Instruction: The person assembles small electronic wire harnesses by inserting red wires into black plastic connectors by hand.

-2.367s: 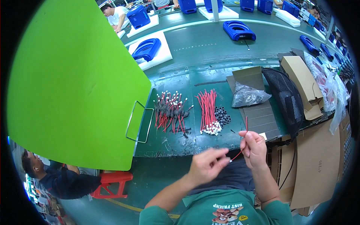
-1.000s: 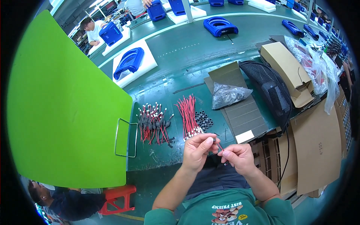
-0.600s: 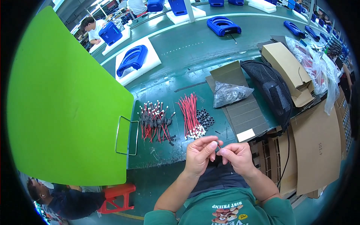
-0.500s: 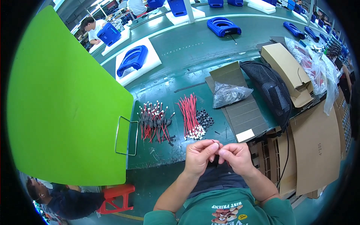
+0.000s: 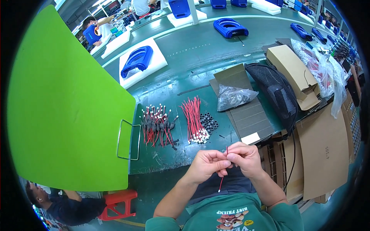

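Just past the bench's front edge, my left hand (image 5: 211, 165) and my right hand (image 5: 246, 158) meet with fingertips pinched on one thin red wire (image 5: 221, 182). A short end of it pokes up between the fingers, and its lower end hangs with a small white connector (image 5: 219, 191). The fingers hide its middle, so I cannot tell if anything else is pinched there. On the bench ahead lies a bundle of red wires (image 5: 191, 115) with white connectors. Beside it sit small black rings (image 5: 208, 124). Further left is a pile of red wires with black lumps (image 5: 157, 125).
A large green panel (image 5: 69, 107) with a wire handle (image 5: 120, 140) stands at left. To the right are a clear bag (image 5: 234, 97) on cardboard, a black mesh bag (image 5: 275, 94) and cardboard boxes (image 5: 295, 65). Blue housings (image 5: 137, 61) line the belt beyond.
My hands have shifted slightly, and the red wire now shows above and below my fingers. At the far left, a co-worker's blue housing has moved left and an arm is raised.
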{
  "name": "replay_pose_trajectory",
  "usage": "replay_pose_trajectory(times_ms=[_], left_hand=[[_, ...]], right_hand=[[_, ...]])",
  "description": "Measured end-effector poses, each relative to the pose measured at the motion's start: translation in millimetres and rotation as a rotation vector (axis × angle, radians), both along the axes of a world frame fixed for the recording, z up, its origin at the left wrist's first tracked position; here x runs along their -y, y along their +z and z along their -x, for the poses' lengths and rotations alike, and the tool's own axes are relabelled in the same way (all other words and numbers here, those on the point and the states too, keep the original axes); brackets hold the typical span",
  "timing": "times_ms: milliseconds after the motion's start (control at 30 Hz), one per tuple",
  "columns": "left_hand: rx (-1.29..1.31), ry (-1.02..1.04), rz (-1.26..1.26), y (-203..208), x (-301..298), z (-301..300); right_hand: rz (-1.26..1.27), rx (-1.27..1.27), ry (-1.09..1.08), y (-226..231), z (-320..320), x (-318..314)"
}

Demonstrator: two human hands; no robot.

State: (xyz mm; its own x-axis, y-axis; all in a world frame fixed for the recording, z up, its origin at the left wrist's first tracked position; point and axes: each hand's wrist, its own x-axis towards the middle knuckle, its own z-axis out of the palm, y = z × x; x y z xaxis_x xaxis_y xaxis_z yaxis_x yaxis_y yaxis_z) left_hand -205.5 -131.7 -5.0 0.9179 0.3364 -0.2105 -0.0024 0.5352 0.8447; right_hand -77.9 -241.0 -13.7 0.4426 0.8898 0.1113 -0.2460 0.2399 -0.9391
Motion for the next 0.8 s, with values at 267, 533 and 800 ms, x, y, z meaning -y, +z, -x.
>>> replay_pose_trajectory(times_ms=[267,533,800], left_hand=[[-0.059,-0.011,0.11,-1.4,8.7,3.2],[0.016,0.038,0.192,-4.7,12.2,7.7],[0.133,0.195,0.41,-16.3,10.4,8.5]], right_hand=[[0.023,-0.227,-0.115,0.3,-3.4,-0.4],[-0.112,-0.321,-0.097,16.6,-11.0,-1.0],[-0.087,0.47,0.074,26.1,-27.6,14.5]])
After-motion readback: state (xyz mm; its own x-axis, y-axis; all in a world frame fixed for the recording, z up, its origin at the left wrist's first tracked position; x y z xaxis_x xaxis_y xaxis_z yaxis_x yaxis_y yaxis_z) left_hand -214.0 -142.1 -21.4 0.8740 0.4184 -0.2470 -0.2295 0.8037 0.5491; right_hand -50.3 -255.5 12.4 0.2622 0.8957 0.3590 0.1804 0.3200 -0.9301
